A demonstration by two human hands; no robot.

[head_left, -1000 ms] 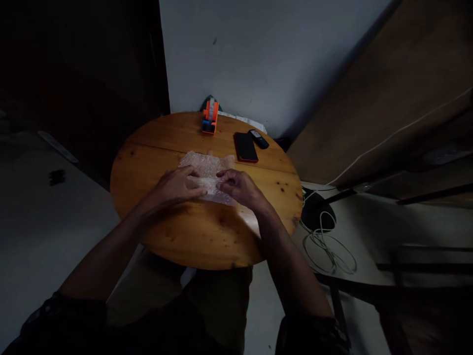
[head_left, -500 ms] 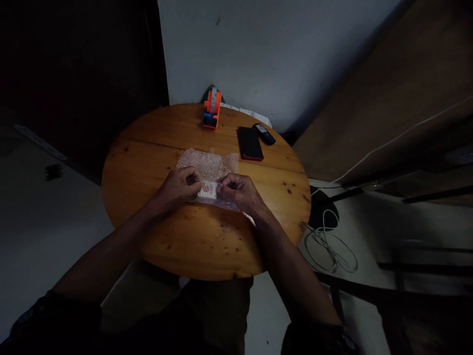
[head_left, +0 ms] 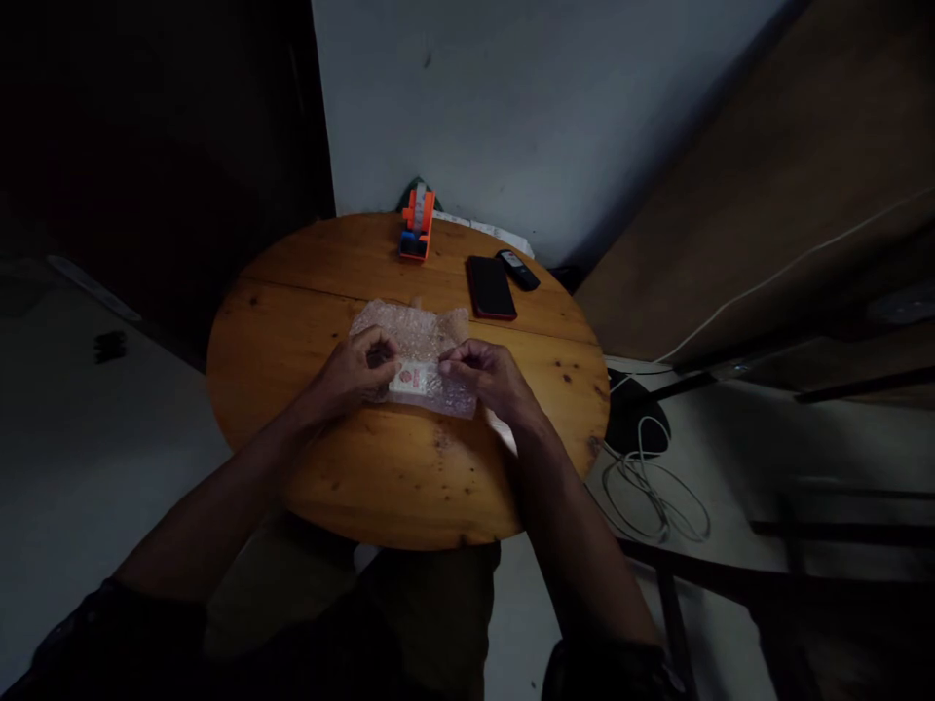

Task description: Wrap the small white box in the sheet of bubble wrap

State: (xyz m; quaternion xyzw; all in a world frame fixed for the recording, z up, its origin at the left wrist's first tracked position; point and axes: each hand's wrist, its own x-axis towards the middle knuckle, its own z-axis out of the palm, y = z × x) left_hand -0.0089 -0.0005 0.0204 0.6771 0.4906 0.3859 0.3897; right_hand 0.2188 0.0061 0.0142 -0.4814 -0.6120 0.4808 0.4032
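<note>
Editor: Where does the subject sit?

Photographer: A small white packet (head_left: 409, 378) with red printing lies near the dial's centre on a round wooden counter (head_left: 409, 477), 12 o'clock being the wall side. Bubble wrap (head_left: 405, 326) spreads around it, mostly toward 12; whether a clear layer also covers it, I cannot tell.

Editor: And the hands?

Photographer: The left hand (head_left: 357, 368) is at the packet's 9 o'clock, thumb and forefinger curled toward each other. The right hand (head_left: 489, 375) comes in from 3 o'clock, fingers bunched over the wrap. Whether either grips film, I cannot tell.

Editor: Why that pose?

Photographer: My reading: opposite sides give balanced control of a light, springy sheet, and fingertips suit something so thin. The flat counter presumably bears the weight, so neither hand need lift.

Editor: And the orange tape dispenser (head_left: 418, 229)?

Photographer: At 12 o'clock, near the far edge, probably to leave the middle free yet remain reachable. A dark, red-edged flat item (head_left: 492, 287) and a small black handset (head_left: 518, 271) lie side by side between 1 and 2, apparently parked outside the working area.

Editor: Beyond the rim?

Photographer: A pale cable (head_left: 650, 501), loosely coiled on the floor toward 4 o'clock.
</note>
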